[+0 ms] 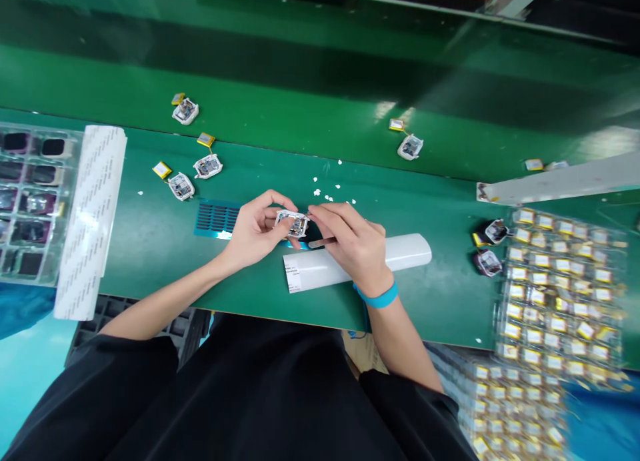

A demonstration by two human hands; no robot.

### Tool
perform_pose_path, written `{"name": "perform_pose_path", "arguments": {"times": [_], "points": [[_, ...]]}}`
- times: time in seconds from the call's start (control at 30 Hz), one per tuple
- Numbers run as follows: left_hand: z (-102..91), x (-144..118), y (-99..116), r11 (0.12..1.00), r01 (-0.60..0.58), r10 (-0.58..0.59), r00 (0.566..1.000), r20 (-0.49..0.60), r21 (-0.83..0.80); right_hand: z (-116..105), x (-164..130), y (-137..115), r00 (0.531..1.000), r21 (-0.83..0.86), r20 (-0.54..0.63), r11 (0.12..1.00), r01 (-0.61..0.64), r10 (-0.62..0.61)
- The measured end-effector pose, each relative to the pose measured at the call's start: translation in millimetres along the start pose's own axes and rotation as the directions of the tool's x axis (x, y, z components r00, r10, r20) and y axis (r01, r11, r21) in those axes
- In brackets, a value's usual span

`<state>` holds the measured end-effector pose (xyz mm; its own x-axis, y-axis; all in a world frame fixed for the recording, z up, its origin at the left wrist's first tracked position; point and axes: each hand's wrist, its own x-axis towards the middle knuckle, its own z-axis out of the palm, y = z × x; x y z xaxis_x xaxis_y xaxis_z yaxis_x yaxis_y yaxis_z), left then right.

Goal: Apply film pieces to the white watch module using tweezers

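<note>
My left hand (257,229) is closed around a small white watch case (293,225), its inner circuitry facing up. Thumb and fingers grip the case from its left side. My right hand (353,237) meets the right edge of the case with pinched fingertips; what lies between them is too small to make out. From under that hand sticks out a slim metal tool (323,243), apparently held against the palm. A blue slotted sheet (216,219) lies left of the case, partly hidden by my left hand. Beneath my right forearm and hand is a curled white backing sheet (410,253).
Several open watch cases (181,186) with yellow batteries (161,169) lie on the green bench (260,171). White scraps (317,192) are scattered beyond my hands. Trays of batteries (555,287) stand right; a tray of watch parts (37,201) stands left. A white bar (560,177) juts in from the right.
</note>
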<state>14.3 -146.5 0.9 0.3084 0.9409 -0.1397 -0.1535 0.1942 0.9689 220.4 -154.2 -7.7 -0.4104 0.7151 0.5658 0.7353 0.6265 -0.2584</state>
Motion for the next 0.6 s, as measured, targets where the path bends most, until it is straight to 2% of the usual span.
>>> {"name": "perform_pose_path", "arguments": {"times": [0.23,0.33,0.4,0.47,0.53,0.6], "points": [[4.5,-2.1,-8.1,0.998,-0.048,0.052,0.996,-0.073,0.048,3.0,-5.1,-4.1,0.997,0.024,0.067,0.999,0.034,-0.036],[6.7,-4.2,-8.5,0.992,-0.069,0.078,0.993,-0.09,0.101,4.2,-2.8,-8.8,0.997,-0.021,0.037,0.998,0.061,-0.06],[8.1,-6.1,-8.4,0.973,-0.123,0.146,0.983,-0.109,0.194,5.3,-0.8,-13.5,0.998,-0.046,0.004,0.997,0.067,-0.067],[8.9,-7.8,-7.9,0.916,-0.226,0.282,0.951,-0.13,0.332,6.9,0.2,-19.4,0.998,-0.089,-0.027,0.994,0.058,-0.061],[8.6,-8.6,-6.8,0.821,-0.329,0.434,0.89,-0.136,0.465,8.6,0.1,-25.5,0.998,-0.116,-0.047,0.992,0.047,-0.052],[7.0,-8.5,-5.5,0.755,-0.377,0.519,0.844,-0.138,0.536,9.4,0.0,-30.2,0.998,-0.087,-0.05,0.996,0.023,-0.027]]}}
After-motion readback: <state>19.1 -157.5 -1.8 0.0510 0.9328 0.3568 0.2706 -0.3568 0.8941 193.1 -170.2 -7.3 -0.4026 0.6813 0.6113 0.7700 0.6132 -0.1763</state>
